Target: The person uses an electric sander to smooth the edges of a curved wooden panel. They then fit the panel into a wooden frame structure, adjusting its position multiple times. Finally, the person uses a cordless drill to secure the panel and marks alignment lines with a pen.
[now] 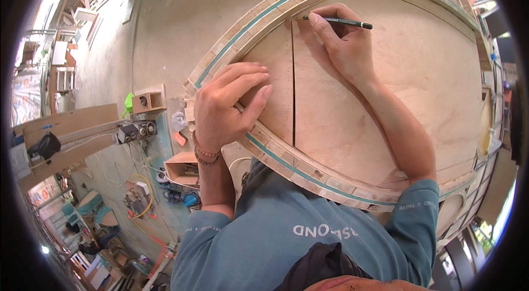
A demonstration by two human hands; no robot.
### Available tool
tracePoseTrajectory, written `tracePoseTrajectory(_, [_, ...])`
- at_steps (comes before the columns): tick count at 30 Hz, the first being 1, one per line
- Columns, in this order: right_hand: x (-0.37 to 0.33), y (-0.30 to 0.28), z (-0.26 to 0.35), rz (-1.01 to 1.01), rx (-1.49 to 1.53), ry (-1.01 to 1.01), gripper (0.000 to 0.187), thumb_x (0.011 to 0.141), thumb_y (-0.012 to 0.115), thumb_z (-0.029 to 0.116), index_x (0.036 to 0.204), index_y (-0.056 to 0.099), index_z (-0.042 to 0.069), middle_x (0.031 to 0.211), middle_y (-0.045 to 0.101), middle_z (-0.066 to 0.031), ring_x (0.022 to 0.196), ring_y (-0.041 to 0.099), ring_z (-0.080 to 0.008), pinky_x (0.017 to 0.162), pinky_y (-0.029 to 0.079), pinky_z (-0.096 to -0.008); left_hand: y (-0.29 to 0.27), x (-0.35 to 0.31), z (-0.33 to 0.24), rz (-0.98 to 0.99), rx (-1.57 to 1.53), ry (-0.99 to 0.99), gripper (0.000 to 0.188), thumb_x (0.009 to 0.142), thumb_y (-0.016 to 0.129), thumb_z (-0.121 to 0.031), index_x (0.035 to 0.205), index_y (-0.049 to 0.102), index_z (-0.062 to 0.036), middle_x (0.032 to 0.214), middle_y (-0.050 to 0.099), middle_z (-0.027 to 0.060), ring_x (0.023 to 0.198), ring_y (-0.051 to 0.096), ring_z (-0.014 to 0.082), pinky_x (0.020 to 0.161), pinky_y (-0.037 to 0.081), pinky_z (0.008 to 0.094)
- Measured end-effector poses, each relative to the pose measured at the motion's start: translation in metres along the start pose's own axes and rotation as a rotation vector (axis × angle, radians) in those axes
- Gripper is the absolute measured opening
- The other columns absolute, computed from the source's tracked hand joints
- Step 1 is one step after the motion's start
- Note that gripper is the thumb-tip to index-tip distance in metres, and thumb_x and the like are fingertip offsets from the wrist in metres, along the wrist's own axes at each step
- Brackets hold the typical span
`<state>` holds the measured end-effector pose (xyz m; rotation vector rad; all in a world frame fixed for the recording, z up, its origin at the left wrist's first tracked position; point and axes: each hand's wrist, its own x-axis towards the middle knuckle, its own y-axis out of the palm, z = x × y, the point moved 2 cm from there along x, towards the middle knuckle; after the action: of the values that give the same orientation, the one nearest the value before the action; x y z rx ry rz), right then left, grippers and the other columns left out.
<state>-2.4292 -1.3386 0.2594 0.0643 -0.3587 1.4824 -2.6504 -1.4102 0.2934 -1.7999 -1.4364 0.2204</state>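
A large curved wooden panel point(419, 87) lies before me, framed by a rim point(259, 18) of small light wood blocks with a teal stripe along it. A dark straight seam point(293, 87) runs across the panel. My right hand point(347, 43) is closed round a dark pencil point(344, 22), its tip near the far end of the seam, close to the inner edge of the rim. My left hand point(228, 101) rests over the panel's left end, fingers stretched out and thumb apart, holding nothing that I can see. Part of the rim is hidden beneath it.
Left of the panel, a small wooden box point(147, 102) sits near a bright green item point(128, 103). Another open wooden box point(182, 168) stands lower, by my left forearm. Cables and a yellow hose point(150, 197) lie on the floor. A long board point(71, 125) is farther left.
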Motion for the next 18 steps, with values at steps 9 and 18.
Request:
tracePoseTrajectory(9, [0.003, -0.003, -0.004, 0.050, -0.068, 0.044, 0.019, 0.092, 0.068, 0.019, 0.097, 0.069, 0.001, 0.086, 0.072, -0.0053, 0.082, 0.065, -0.0107, 0.075, 0.051, -0.0270, -0.001, -0.009, 0.006, -0.125, -0.024, 0.018, 0.012, 0.083, 0.072, -0.013, 0.090, 0.075, -0.0052, 0.097, 0.074, 0.0069, 0.087, 0.071, 0.0240, 0.075, 0.057, 0.0332])
tracePoseTrajectory(18, [0.003, -0.004, -0.011, 0.049, -0.089, 0.023, 0.022, 0.092, 0.069, 0.021, 0.098, 0.070, 0.000, 0.088, 0.073, -0.0081, 0.083, 0.067, -0.0133, 0.077, 0.051, -0.0275, -0.001, -0.013, 0.010, -0.192, -0.012, 0.079, 0.012, 0.084, 0.072, -0.016, 0.090, 0.076, -0.0061, 0.095, 0.074, 0.0086, 0.083, 0.071, 0.0251, 0.073, 0.057, 0.0341])
